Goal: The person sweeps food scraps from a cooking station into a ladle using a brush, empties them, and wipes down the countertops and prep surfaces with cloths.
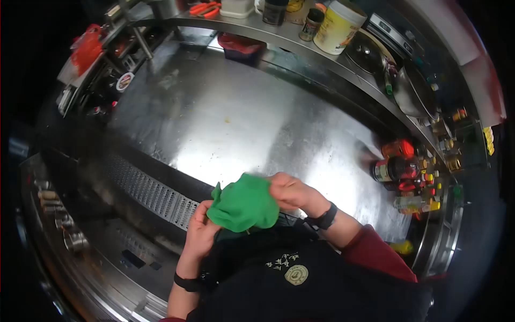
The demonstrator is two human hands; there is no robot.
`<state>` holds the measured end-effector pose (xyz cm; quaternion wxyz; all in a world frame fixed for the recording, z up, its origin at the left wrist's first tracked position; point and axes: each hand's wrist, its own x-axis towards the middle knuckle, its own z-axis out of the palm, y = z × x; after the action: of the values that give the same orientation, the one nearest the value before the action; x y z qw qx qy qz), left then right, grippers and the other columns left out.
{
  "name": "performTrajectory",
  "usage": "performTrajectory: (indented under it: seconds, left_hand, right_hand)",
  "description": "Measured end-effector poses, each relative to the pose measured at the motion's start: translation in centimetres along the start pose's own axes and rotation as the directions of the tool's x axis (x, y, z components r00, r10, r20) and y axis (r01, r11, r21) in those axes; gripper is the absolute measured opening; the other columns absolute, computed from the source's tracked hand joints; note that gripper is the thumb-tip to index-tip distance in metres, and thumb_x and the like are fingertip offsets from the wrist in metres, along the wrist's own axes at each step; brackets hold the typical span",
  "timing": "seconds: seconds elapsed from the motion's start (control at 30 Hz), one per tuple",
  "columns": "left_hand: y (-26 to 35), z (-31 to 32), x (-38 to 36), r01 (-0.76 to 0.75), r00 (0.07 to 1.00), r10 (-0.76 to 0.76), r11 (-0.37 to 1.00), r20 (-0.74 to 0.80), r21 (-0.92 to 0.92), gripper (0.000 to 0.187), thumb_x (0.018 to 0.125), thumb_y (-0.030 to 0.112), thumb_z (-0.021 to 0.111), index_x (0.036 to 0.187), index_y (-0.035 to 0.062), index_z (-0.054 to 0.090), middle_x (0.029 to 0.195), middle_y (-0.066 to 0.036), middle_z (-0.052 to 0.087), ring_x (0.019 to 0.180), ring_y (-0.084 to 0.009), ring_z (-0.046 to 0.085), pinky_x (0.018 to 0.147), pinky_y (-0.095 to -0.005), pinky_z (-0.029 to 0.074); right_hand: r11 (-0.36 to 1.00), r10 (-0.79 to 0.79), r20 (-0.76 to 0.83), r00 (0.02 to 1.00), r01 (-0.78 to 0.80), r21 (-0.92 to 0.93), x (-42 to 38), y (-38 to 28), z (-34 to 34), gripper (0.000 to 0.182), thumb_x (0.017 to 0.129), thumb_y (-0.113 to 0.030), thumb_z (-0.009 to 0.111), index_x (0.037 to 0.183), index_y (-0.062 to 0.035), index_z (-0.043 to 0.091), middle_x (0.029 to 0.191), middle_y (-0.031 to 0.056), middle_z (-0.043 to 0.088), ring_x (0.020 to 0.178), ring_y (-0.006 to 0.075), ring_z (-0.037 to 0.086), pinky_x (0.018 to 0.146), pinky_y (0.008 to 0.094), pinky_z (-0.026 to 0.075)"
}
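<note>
A bunched green cloth (244,203) hangs between my two hands, just in front of the black apron (268,273). My left hand (201,229) pinches its left lower edge, thumb and fingers closed on the fabric. On the other side, my right hand (292,192) grips the cloth's upper right edge with curled fingers. Both hands are held near my body, over the near edge of the steel worktop (225,123). The cloth hides part of the fingertips.
Sauce bottles (394,169) stand along the worktop's right side. An upper shelf (343,67) carries a large yellow-and-white tub (339,27), a jar, and orange-handled scissors (205,9). A dark bin with a red liner (240,47) sits at the back. A perforated metal strip (150,188) runs along the near left.
</note>
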<state>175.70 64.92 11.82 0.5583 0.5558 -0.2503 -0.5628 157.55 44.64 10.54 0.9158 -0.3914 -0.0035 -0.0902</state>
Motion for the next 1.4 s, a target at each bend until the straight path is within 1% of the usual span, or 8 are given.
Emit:
performTrajectory:
  seconds: [0.2,0.43,0.63,0.7,0.97,1.1,1.3,1.4]
  left_hand:
    - [4.7,-1.4,10.3,0.147,0.829,-0.190,0.981,0.526,0.124,0.053,0.092,0.004,0.057,0.139,0.0065,0.033,0.105,-0.011,0.064,0.098,-0.0152,0.063,0.083,-0.0285,0.051]
    - [10.8,-5.3,29.4,-0.021,0.989,-0.021,0.960,0.145,0.279,0.034,0.092,0.020,0.056,0.123,0.0086,0.048,0.101,-0.008,0.064,0.090,-0.0163,0.062,0.079,-0.0301,0.050]
    - [12.0,-6.7,46.5,0.039,0.991,-0.039,0.999,-0.127,0.000,0.034,0.090,0.024,0.058,0.117,0.0056,0.049,0.112,-0.013,0.057,0.092,-0.0235,0.060,0.078,-0.0355,0.054]
    - [12.3,-6.1,49.5,0.096,0.975,-0.097,0.995,-0.198,-0.015,0.037,0.090,0.026,0.059,0.118,0.0048,0.048,0.107,-0.013,0.055,0.094,-0.0262,0.058,0.081,-0.0407,0.055]
    - [11.8,-8.5,63.1,0.057,0.995,-0.061,0.997,0.075,0.061,0.040,0.094,0.035,0.047,0.121,0.0084,0.059,0.122,-0.013,0.061,0.109,-0.0261,0.059,0.098,-0.0495,0.045]
    - [13.0,-8.3,63.1,0.098,0.995,-0.098,0.994,0.001,-0.052,0.040,0.092,0.029,0.048,0.125,0.0072,0.055,0.127,-0.014,0.056,0.115,-0.0269,0.054,0.101,-0.0490,0.042]
    - [13.5,-9.3,63.4,0.131,0.991,-0.133,0.979,-0.002,-0.159,0.043,0.090,0.020,0.049,0.130,0.0053,0.048,0.134,-0.014,0.048,0.122,-0.0280,0.047,0.105,-0.0484,0.037]
    - [13.7,-9.3,62.8,0.139,0.990,-0.144,0.969,-0.008,-0.202,0.046,0.088,0.015,0.049,0.133,0.0044,0.045,0.138,-0.015,0.044,0.126,-0.0286,0.044,0.107,-0.0481,0.034]
  right_hand:
    - [0.930,-0.235,-0.510,0.827,0.344,0.130,-6.8,-3.8,-1.9,0.063,0.095,-0.052,0.045,0.135,-0.0030,0.045,0.132,0.0172,0.052,0.120,0.0313,0.053,0.100,0.0481,0.044]
    - [0.793,-0.591,-0.722,0.360,0.420,-0.441,-16.1,-11.5,1.2,0.062,0.097,-0.041,0.041,0.140,0.0031,0.034,0.136,0.0224,0.047,0.121,0.0360,0.052,0.103,0.0488,0.042]
    - [0.766,-0.399,-0.915,0.058,-0.526,-0.368,-20.0,-9.0,-15.7,0.040,0.091,-0.038,0.060,0.106,-0.0013,0.066,0.105,0.0089,0.064,0.096,0.0178,0.061,0.083,0.0321,0.046]
    - [0.124,-0.575,-0.818,0.012,-0.987,-0.102,-18.9,-2.2,-22.7,0.059,0.081,-0.053,0.066,0.111,-0.0015,0.064,0.124,0.0157,0.049,0.117,0.0279,0.046,0.096,0.0429,0.037]
    - [0.001,-0.892,-0.428,0.149,-0.944,-0.330,-17.0,-2.5,-26.8,0.038,0.065,-0.010,0.064,0.102,-0.0086,0.057,0.101,0.0123,0.057,0.093,0.0337,0.054,0.077,0.0461,0.044]
    - [0.464,-0.855,-0.470,-0.219,-0.727,-0.506,-18.9,-9.4,-28.9,0.030,0.077,-0.009,0.057,0.105,-0.0002,0.058,0.097,0.0236,0.062,0.095,0.0414,0.059,0.083,0.0472,0.047]
    - [0.043,-0.995,0.094,-0.043,-0.999,-0.007,-24.0,-18.3,-40.4,0.028,0.077,-0.013,0.059,0.103,-0.0017,0.061,0.097,0.0208,0.060,0.088,0.0396,0.057,0.078,0.0470,0.045]
    - [0.155,-0.936,-0.267,-0.228,-0.951,0.267,-27.7,-21.7,-45.2,0.030,0.080,-0.023,0.057,0.104,-0.0051,0.064,0.099,0.0189,0.061,0.090,0.0338,0.059,0.079,0.0459,0.046]
